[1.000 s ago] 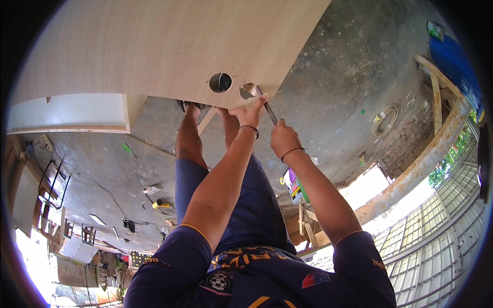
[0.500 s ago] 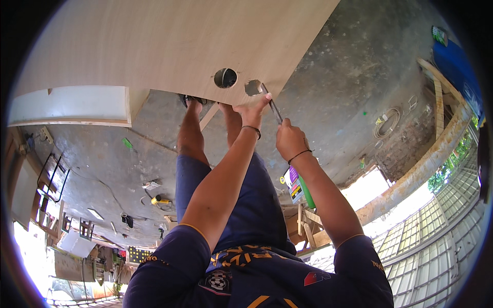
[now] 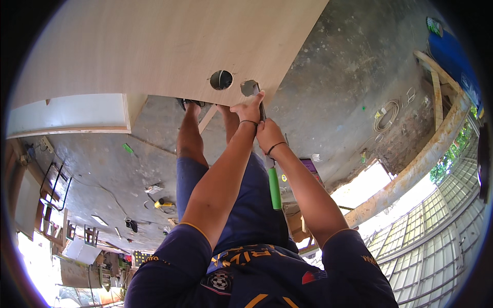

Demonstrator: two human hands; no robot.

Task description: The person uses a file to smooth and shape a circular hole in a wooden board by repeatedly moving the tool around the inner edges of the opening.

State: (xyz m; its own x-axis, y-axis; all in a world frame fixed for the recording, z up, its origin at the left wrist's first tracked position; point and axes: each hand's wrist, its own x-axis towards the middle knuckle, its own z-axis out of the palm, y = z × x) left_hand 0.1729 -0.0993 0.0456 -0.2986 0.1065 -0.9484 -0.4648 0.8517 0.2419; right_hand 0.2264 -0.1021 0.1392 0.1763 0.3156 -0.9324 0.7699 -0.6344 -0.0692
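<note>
A pale wooden panel (image 3: 169, 46) spans the upper view, with two holes near its near right corner: a round dark one (image 3: 221, 80) and a rougher one (image 3: 249, 88). A long dark file (image 3: 262, 112) has its end at the rougher hole's right edge. My left hand (image 3: 248, 109) is closed about the file's front part by the panel's near edge, thumb along it; its other fingers are partly hidden. Just below, my right hand (image 3: 269, 134) grips the file farther back. Its green handle (image 3: 275, 189) shows beyond my right wrist.
White-faced boxwork (image 3: 69, 114) lies under the panel's left side. On the concrete floor are a yellow power tool (image 3: 163, 203), a coiled cable (image 3: 386, 115) and a small green piece (image 3: 128, 148). A blue object (image 3: 453, 64) and wooden frame (image 3: 438, 95) stand at right.
My right hand has moved left and up, close to my left hand. The file has swung more upright, its green handle now left of my right forearm.
</note>
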